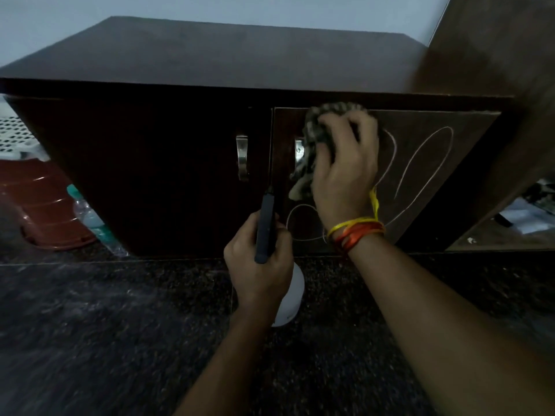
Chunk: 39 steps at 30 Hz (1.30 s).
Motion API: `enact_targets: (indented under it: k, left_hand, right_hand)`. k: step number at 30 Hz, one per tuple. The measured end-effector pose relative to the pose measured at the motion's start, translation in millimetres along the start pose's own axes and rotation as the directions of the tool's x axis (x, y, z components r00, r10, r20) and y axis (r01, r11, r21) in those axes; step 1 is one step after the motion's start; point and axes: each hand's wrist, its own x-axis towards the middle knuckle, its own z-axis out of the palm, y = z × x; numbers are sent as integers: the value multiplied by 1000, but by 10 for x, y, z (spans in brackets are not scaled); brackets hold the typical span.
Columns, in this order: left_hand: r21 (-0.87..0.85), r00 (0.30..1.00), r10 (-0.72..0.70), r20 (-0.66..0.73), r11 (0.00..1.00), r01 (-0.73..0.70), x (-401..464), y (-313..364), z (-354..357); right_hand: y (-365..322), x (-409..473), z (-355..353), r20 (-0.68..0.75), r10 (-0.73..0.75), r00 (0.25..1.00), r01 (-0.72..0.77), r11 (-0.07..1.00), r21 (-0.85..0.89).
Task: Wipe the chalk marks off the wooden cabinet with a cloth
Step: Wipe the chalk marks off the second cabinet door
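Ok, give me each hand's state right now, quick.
Left hand: grips a white spray bottle by its black trigger head.
Right hand: fingers curled over the patterned cloth, pressing it against the right cabinet door.

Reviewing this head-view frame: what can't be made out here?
- Chalk marks under the cloth and right hand: hidden, so cleaned extent unknown.
- White bottle: mostly covered by the left hand; label unreadable.
- Right door handle: partly behind the cloth.
- Items beside the cabinet, both sides: dark, cut off by frame edges.
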Motion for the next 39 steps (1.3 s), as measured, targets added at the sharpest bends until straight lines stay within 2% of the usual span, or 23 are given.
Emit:
enact_targets:
  k: [2,5,9,14,16,18,20,22,25,26,29,31,33,37,39]
  left_hand:
    - [6,1000,19,-5,1000,-19,-17,-1,-20]
    - [-12,1000,14,3,1000,-14,-40,8,-45]
    - [-3,1000,19,4,1000,-19,23,14,-64]
    - [6,1000,17,-11,1000,-17,-11,-14,-77]
    - [-11,1000,-2,-19,1000,2,-42,13,-59]
    - [-22,1000,-1,-5,1000,1,-40,54,-46]
    - [-31,1000,1,-2,1000,-1,-3,85,-64]
    - [-33,1000,11,-9,999,-11,41,88,-86]
    - [-27,1000,17,-12,999,-18,39,59,-125]
    - [-31,1000,8,-13,999,-9,23,54,-133]
    - [-28,1000,-11,-15,1000,11,4,77,-132]
    - [-14,1000,-7,-21,1000,7,32,90,-148]
    - [-1,1000,12,-26,1000,-12,56,82,-177]
    - [-5,999,44,-25,999,-44,54,25,-253]
    - [15,999,47,-25,999,-47,53,0,-261]
  right_hand:
    - [-99,-9,28,17,-13,1000,14,998,-61]
    - [-101,-137,15,120,-101,988,121,977,-177]
    - [-144,12,59,110,-210,972,229,951,-209]
    - [-161,50,102,225,-378,898,426,873,-236]
    - [13,65,-12,199,-365,909,406,883,-236]
    - [129,46,-116,121,-230,966,253,941,-225]
    - [61,21,-100,64,-121,991,132,971,-201]
    - [-105,39,-7,88,-162,983,176,964,-198]
    - [-193,81,56,177,-348,921,379,903,-200]
    - [-162,86,34,170,-342,924,372,909,-189]
    - [-21,106,-97,14,-139,990,139,978,-153]
    - [-24,125,-114,-44,-47,998,40,989,-146]
    - [-126,150,-38,-31,-73,997,67,986,-155]
    - [-506,128,219,86,-289,953,300,941,-157]
    - [-577,143,250,121,-311,943,327,934,-145]
